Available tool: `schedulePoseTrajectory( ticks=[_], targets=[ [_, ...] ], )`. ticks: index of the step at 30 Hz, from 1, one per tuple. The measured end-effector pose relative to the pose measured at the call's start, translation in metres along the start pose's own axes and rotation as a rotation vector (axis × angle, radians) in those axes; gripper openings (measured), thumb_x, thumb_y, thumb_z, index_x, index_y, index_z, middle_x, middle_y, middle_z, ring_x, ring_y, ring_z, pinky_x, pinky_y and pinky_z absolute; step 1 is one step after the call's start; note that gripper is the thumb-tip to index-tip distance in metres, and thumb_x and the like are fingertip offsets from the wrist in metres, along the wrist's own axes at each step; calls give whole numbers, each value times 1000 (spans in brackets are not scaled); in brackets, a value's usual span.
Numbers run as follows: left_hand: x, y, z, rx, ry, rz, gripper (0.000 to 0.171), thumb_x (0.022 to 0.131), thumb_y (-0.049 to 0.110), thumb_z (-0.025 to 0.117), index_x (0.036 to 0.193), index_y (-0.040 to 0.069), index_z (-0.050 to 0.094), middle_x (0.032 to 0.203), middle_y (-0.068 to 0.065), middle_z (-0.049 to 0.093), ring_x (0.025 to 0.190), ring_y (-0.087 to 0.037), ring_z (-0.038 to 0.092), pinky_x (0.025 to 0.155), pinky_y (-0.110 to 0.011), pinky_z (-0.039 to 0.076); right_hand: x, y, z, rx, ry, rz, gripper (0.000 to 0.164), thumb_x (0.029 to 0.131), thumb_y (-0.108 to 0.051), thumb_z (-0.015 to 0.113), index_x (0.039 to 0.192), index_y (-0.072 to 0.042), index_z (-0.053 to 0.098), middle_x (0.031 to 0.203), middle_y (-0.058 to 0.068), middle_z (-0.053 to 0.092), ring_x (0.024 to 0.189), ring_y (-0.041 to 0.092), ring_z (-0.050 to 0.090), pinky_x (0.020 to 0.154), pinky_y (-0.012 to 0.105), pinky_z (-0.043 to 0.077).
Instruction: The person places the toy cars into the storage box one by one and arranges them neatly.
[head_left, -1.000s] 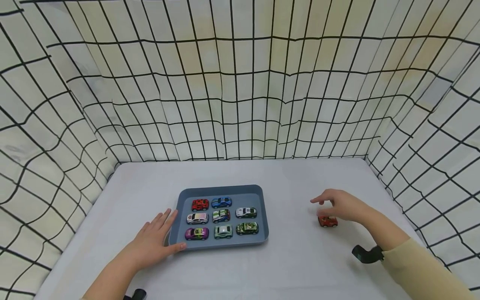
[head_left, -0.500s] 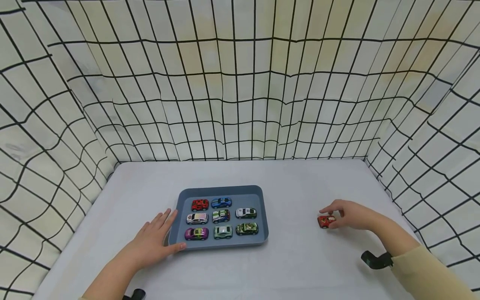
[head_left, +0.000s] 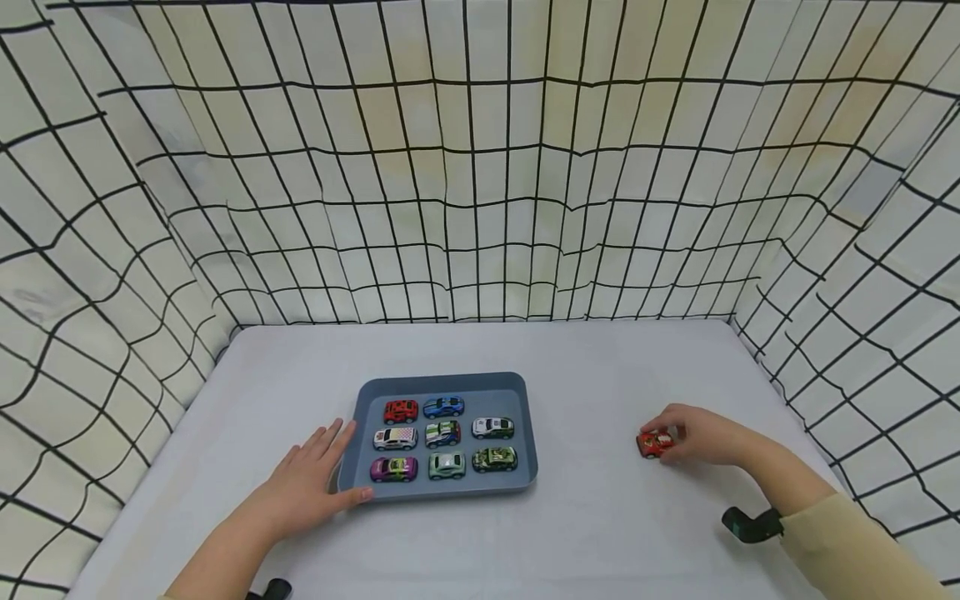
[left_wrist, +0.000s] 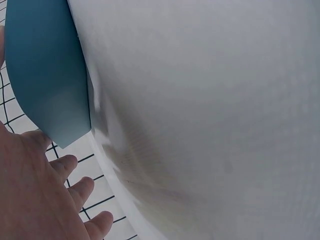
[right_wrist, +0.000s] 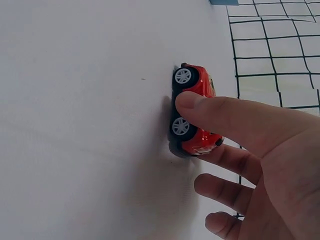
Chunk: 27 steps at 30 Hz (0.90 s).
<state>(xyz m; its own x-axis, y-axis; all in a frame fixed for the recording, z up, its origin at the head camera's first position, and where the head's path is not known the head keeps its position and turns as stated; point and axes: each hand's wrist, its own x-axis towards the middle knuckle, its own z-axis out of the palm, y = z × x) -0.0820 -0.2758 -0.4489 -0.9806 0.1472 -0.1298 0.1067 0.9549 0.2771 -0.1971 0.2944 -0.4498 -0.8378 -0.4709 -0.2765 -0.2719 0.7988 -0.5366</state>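
Note:
On the right side of the table, my right hand (head_left: pixel 705 435) pinches a red toy car (head_left: pixel 655 443) between thumb and fingers. In the right wrist view the thumb lies across the side of the red toy car (right_wrist: pixel 200 135), between its two grey-spoked wheels. My left hand (head_left: pixel 303 483) rests with spread, straight fingers against the left end of a blue-grey tray (head_left: pixel 531 433), thumb at its near corner. The left wrist view shows the outer wall of the tray (left_wrist: pixel 47 65) beside the fingers of the left hand (left_wrist: pixel 37 185).
Several toy cars stand in rows in the tray, among them a purple one (head_left: pixel 393 469), a blue one (head_left: pixel 443 407) and a green camouflage one (head_left: pixel 494 458). A white cloth covers the table (head_left: pixel 585 517). Black-gridded white fabric walls (head_left: pixel 487 200) enclose its back and sides.
My right hand has come down from above and left of the red toy car to its right side, and its fingers have closed around it. The left hand and tray stay put.

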Motion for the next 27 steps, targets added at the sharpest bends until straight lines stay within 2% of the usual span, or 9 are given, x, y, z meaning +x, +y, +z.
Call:
schedulePoseTrajectory(
  ticks=[7,19,27],
  targets=[
    [-1,1,-2,3,-5,0,113,78,76,62,156,3,26,157,-29,25,142,-52,21,110,-72,16,1,-3,-2,-34,21,-12,35,83,-17,80,117,-19,72,97,-5,58,84,17,51,70,33,48],
    [0,0,-1,-17,-9,-6,113,78,77,61,156,3,26,158,-29,23,144,-52,19,111,-72,14,5,-12,-10,-55,28,-45,35,84,-23,80,119,-19,73,101,-6,59,86,18,50,66,31,46],
    [0,1,-1,-2,-9,2,113,78,77,61,155,2,26,157,-30,24,143,-53,20,110,-72,16,18,-29,-10,-65,28,-62,36,86,-26,79,121,-22,73,106,-7,60,90,18,51,70,32,48]
  ],
)
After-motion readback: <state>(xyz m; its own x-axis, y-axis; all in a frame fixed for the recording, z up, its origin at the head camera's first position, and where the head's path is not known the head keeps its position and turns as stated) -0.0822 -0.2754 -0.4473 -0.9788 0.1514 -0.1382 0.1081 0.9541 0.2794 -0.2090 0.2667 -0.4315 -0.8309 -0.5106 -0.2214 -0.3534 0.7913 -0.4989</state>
